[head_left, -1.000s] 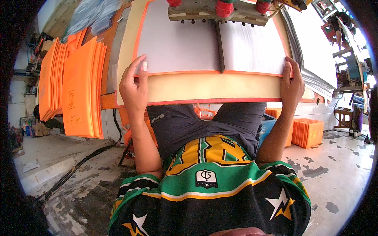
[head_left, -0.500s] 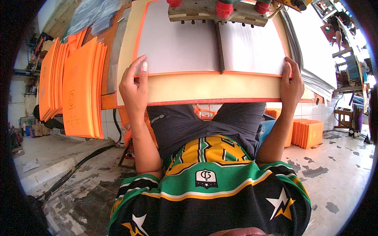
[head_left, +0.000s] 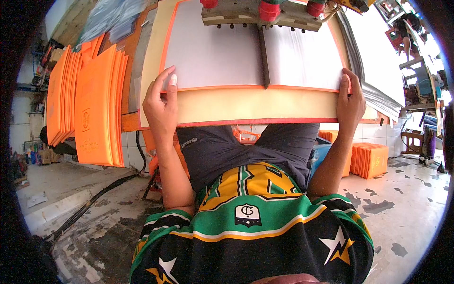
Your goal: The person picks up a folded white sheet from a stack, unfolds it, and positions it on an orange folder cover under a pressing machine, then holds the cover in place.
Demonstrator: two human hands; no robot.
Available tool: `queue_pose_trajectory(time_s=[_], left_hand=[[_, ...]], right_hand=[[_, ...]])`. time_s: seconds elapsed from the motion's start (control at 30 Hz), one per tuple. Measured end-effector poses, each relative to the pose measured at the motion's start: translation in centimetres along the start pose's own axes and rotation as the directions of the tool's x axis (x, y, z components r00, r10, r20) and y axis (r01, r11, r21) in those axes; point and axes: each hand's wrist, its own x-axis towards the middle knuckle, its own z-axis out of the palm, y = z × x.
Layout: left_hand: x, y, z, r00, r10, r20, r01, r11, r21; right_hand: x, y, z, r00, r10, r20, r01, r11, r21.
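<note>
An orange folder [head_left: 217, 59] lies spread open, its white inner side up and an orange border showing, on a cream board [head_left: 255, 105] with a red front edge. My left hand [head_left: 161, 102] holds its near left corner between thumb and fingers. At the near right corner, my right hand [head_left: 351, 98] grips the edge the same way. A dark narrow bar [head_left: 263, 57] runs along the folder's middle, below a machine head [head_left: 260, 20] with red fittings. The far edge of the folder is partly hidden behind that head.
Bundles of finished orange folders [head_left: 100, 109] stand at the left of the table, near clear plastic sheets [head_left: 111, 21]. White sheets [head_left: 378, 61] are stacked on the right. More orange folders [head_left: 369, 160] stand on the floor at right. A black cable [head_left: 90, 203] crosses the floor on the left.
</note>
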Motion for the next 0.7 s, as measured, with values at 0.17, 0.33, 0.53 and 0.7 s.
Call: queue_pose_trajectory(time_s=[0.17,0.33,0.53,0.7], left_hand=[[0.0,-0.2,0.1,1.0,0.022,-0.005,-0.022,1.0,0.004],[0.0,-0.1,0.0,1.0,0.0,0.0,0.0,1.0,0.007],[0.0,-0.5,0.2,0.998,0.058,-0.026,-0.057,0.998,0.027],[0.2,-1.0,0.5,0.989,0.133,-0.067,-0.131,0.991,0.037]], right_hand=[[0.0,0.1,0.1,1.0,-0.008,-0.009,0.008,1.0,0.009],[0.0,0.0,0.0,1.0,0.011,0.003,-0.011,1.0,0.004],[0.0,0.1,0.1,1.0,0.013,0.002,-0.013,1.0,0.004],[0.0,0.3,0.2,1.0,-0.016,-0.019,0.016,1.0,0.0]])
